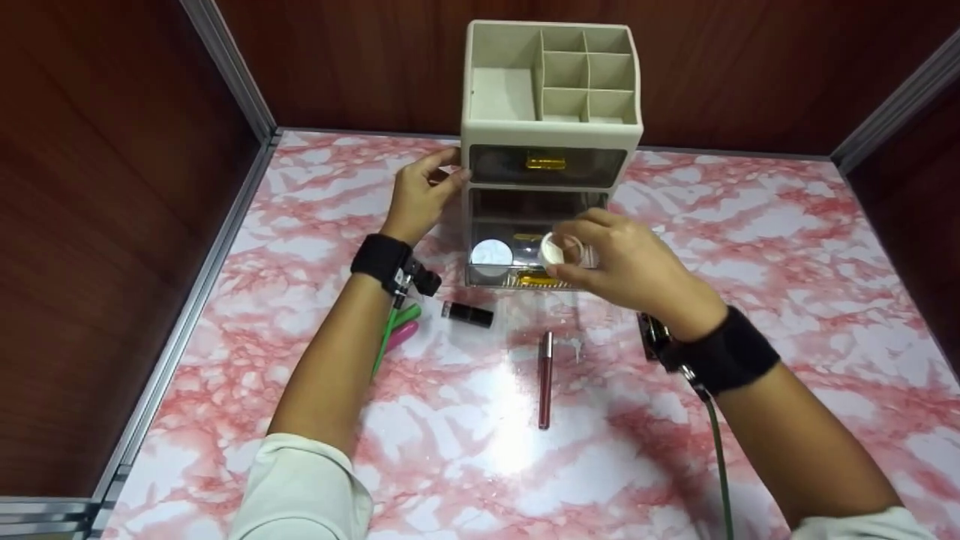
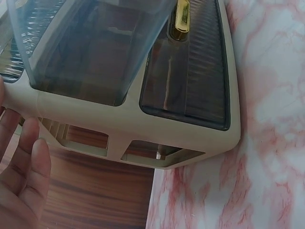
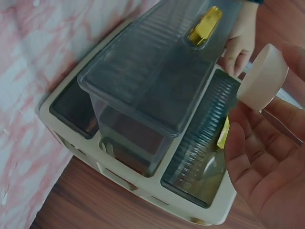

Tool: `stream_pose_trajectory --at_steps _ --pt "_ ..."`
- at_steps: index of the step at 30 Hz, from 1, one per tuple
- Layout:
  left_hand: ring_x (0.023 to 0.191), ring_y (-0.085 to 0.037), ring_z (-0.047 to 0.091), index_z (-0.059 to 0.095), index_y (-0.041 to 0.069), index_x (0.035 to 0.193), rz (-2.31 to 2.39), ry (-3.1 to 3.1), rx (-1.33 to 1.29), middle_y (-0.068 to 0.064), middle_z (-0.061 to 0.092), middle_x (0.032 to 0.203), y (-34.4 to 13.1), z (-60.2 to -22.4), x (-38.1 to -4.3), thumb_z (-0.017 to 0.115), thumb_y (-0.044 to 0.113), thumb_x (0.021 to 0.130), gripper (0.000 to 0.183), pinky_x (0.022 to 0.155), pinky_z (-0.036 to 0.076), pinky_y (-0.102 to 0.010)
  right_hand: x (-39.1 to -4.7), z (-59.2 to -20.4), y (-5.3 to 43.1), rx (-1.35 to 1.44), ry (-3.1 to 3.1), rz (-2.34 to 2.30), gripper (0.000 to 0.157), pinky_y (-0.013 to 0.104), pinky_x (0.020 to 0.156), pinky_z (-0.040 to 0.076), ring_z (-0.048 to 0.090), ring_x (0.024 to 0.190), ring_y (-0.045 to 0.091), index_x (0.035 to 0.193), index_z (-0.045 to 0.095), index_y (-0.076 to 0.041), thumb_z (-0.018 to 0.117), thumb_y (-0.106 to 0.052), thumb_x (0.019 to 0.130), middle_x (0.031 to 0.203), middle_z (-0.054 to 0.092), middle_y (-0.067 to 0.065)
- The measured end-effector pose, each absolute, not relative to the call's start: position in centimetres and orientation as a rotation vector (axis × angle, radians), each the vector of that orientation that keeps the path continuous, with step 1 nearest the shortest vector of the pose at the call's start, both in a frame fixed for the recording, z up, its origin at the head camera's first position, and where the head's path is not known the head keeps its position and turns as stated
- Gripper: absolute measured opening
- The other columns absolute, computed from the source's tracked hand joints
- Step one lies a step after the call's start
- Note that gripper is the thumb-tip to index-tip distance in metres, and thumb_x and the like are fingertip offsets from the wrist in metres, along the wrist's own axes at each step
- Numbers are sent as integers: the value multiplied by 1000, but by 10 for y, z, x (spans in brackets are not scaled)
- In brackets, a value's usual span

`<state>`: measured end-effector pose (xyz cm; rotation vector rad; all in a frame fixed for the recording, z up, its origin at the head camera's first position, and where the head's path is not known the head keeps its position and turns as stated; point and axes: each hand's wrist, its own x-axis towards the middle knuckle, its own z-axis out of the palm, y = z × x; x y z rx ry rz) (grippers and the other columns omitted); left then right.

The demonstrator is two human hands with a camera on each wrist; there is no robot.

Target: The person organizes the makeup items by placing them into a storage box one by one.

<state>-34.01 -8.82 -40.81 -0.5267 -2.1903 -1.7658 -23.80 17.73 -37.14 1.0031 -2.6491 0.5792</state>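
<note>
A small white round container [image 3: 263,78] is pinched between the thumb and fingers of my right hand [image 1: 626,259]. It hangs over the pulled-out clear drawer [image 3: 138,71] of a cream cosmetics organizer [image 1: 555,133]. Inside that drawer, toward its left, lies a white round disc-like item [image 1: 491,257]. My left hand [image 1: 424,191] touches the organizer's left side near the upper drawer [image 1: 502,165], its fingers [image 2: 29,143] fairly straight. The upper drawer is closed and has a gold handle [image 1: 546,163].
On the marbled table [image 1: 300,390] lie a black lipstick tube [image 1: 468,314], a dark red lip gloss tube [image 1: 546,381], and green and pink items [image 1: 403,334] beside my left forearm. A dark object [image 1: 646,337] sits partly behind my right wrist. Brown panels [image 1: 360,67] stand around the table.
</note>
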Motion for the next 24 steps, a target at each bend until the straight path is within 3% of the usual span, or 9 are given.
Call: stream_pose_trajectory --at_steps 11,18,24 --pt "77 -26 59 59 2 114 -1769 -2190 -542 -7 62 99 -90 -413 -348 66 12 81 35 64 49 -25 -268 -373 162 922 -2785 543 47 38 75 44 54 83 22 111 61 -14 66 -45 75 99 57 3" --pt "75 -18 60 61 10 114 -1768 -2192 -539 -2 63 99 -90 -433 -369 69 27 77 41 64 49 -26 -282 -377 156 907 -2852 496 50 42 78 43 55 88 23 113 60 -15 67 -45 74 104 56 3" --pt "76 -17 59 62 13 113 -1758 -2186 -526 1 62 99 -90 -435 -369 68 32 77 41 64 49 -26 -289 -383 151 927 -2912 552 50 40 81 41 53 90 21 112 60 -13 70 -41 73 101 57 2"
